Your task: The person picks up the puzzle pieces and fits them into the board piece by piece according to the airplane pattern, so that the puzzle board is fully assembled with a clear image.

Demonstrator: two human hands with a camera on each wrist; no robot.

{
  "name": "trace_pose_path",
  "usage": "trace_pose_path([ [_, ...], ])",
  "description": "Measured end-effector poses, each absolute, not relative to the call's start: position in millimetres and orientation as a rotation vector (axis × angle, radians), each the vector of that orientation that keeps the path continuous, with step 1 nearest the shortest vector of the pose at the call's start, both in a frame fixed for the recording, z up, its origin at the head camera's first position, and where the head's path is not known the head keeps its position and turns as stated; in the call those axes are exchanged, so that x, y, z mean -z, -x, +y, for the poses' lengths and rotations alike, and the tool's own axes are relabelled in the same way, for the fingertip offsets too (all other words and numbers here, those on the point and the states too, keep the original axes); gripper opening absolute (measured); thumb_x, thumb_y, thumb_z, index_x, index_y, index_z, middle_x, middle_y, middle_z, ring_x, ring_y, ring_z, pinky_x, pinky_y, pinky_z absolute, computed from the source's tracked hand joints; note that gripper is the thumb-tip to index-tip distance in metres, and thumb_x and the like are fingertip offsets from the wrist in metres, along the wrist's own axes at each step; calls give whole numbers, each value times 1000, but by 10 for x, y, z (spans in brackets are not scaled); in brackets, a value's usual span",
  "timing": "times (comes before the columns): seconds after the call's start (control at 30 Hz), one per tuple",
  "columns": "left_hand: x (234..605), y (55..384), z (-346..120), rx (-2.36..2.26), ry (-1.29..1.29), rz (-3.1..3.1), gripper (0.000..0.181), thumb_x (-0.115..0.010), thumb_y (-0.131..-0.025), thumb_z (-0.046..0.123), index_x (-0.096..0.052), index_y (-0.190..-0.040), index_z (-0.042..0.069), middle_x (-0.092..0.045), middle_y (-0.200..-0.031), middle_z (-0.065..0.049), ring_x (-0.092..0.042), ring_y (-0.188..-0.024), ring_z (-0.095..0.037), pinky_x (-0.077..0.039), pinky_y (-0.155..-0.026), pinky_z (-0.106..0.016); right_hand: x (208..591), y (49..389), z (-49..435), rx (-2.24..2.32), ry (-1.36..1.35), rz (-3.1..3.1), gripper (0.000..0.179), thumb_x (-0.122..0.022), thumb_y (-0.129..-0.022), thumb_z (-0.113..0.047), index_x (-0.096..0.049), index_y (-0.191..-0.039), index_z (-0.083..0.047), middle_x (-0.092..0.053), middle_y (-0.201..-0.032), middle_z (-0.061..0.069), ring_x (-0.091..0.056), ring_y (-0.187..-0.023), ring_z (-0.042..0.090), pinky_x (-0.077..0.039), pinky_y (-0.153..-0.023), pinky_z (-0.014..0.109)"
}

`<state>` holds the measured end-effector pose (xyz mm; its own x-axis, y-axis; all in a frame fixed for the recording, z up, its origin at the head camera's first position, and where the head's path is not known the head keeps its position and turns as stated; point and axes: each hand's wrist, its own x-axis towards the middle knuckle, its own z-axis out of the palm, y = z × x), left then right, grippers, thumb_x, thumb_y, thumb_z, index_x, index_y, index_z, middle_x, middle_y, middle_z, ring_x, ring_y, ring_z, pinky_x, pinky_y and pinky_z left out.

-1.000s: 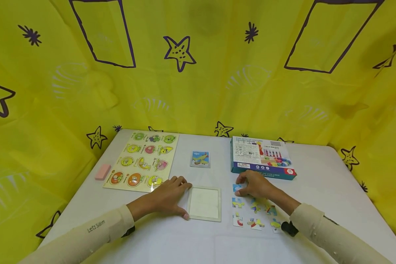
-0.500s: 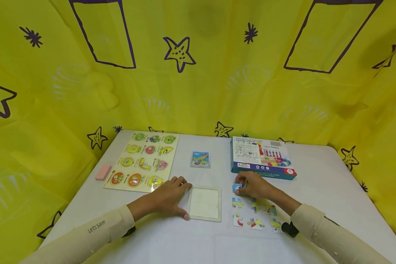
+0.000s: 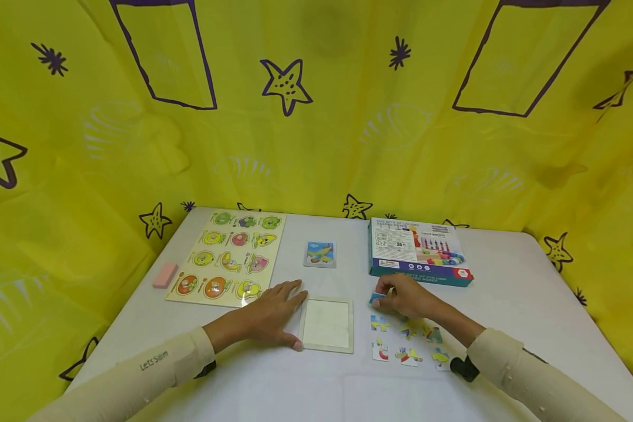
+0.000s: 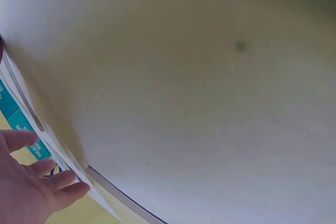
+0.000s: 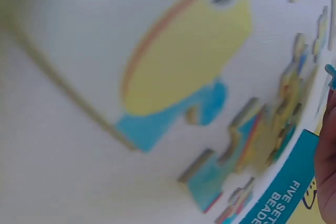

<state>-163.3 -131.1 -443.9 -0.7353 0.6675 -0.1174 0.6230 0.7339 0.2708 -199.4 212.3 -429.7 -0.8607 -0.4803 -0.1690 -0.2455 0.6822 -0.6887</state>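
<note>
My right hand [image 3: 407, 296] pinches a small blue jigsaw piece [image 3: 377, 299] between thumb and fingers, at the back left of the loose pieces. At the right edge of the right wrist view, the fingertips of that hand [image 5: 326, 166] show with a bit of blue beside them. Spread along the left side of a square, pale puzzle frame [image 3: 327, 325] lies my left hand [image 3: 271, 313], thumb at the near corner and fingertips at the far one. The frame holds no pieces. In the left wrist view the left hand [image 4: 39, 182] has its fingers extended.
Several jigsaw pieces [image 3: 409, 357] lie in rows right of the frame. Behind it sits a small airplane picture [image 3: 320, 254]. A bead-set box [image 3: 419, 249] stands at the back right. A fruit board [image 3: 229, 258] and a pink block [image 3: 165, 275] are on the left.
My right hand has taken the blue piece between its fingertips and tilted it, shifting slightly left. The left index finger has straightened a little at the frame's far corner.
</note>
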Motion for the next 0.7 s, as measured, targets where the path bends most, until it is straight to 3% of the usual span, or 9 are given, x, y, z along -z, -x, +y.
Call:
trace_pose_path([
  [0.1, 4436, 1626, -1320, -327, -1013, 2691, 106, -71, -79, 70, -33, -157, 8, -22, -165, -19, -22, -150, -46, -27, -117, -64, 4264, 1993, 2118, 1003, 597, 2535, 7, -72, -92, -12, -70, -98, -9, -64, -94, 3, -56, -77, 17, -48, -65, 23],
  [0.3, 4432, 1607, -1342, -314, -983, 2641, 103, -66, -85, 68, -27, -159, 8, -15, -167, -19, -16, -152, -49, -25, -117, -65, 4227, 1959, 2072, 1147, 657, 2360, 19, -68, -96, -11, -69, -112, -1, -66, -100, 9, -60, -71, 19, -51, -62, 24],
  [0.7, 4429, 1594, -1345, -295, -972, 2631, 101, -63, -87, 69, -25, -160, 9, -15, -167, -20, -14, -152, -48, -23, -120, -61, 4261, 1837, 1808, 1300, 641, 2210, 31, -67, -97, -13, -58, -121, 2, -54, -82, 6, -55, -59, 19, -45, -55, 23],
])
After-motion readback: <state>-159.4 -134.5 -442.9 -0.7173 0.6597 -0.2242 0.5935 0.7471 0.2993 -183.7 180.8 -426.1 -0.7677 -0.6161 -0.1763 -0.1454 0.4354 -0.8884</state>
